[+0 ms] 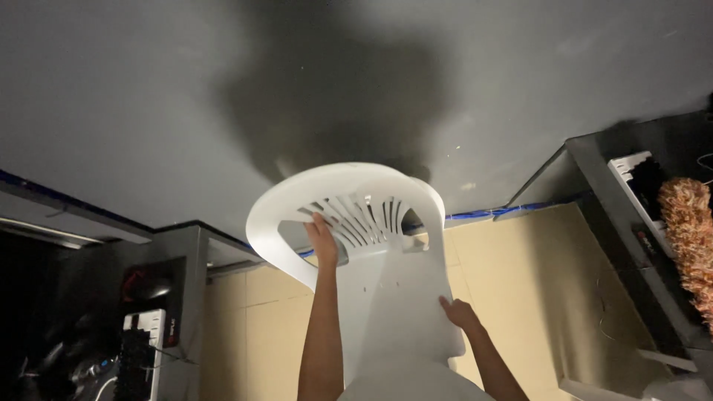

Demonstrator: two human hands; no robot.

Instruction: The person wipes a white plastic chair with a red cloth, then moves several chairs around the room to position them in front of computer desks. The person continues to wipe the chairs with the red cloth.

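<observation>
A white plastic chair [371,260] hangs between 2 hands: the left hand [324,239] curls through its slatted back, the right hand [459,312] lies spread on the seat edge. Right of them, a fluffy duster [691,238].

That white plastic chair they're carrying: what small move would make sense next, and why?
Probably sliding the right hand up toward the armrest for a firmer grip. The left hand is hooked through the slatted back of the white plastic chair, while the right hand only presses flat against the seat's edge, so the chair looks held more surely on one side.
</observation>
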